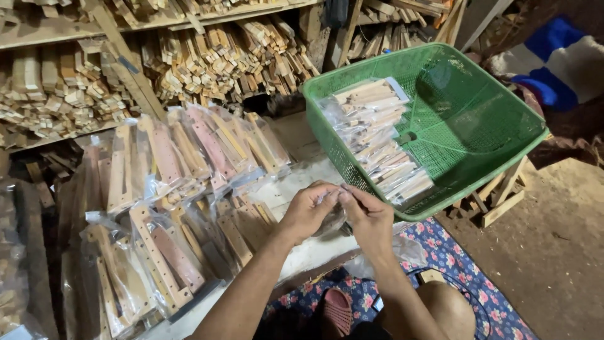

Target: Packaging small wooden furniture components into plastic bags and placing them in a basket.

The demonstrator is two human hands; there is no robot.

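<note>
A small clear bag is held between both hands over the pale worktop, just in front of the green basket. The bag is mostly hidden by the fingers; what is inside it cannot be made out. The left hand is curled, its fingertips pinched together on the bag's upper edge, thumb pressed against the forefinger. The right hand meets it from the other side, fingertips likewise closed on the same edge, so that the two hands touch at the knuckles. No gap is seen in either grip.

Just beyond the hands, the basket is tilted, one rim resting on the worktop. A row of bagged wooden pieces is stacked along its near wall; the far half of its mesh floor is bare.

To the left of the hands, further bags of wooden parts are laid in overlapping rows across the worktop. Behind them, shelves are packed with loose wood offcuts.

Below the hands, a floral cloth is spread on the floor, and a red sandal and a bare knee are seen.
</note>
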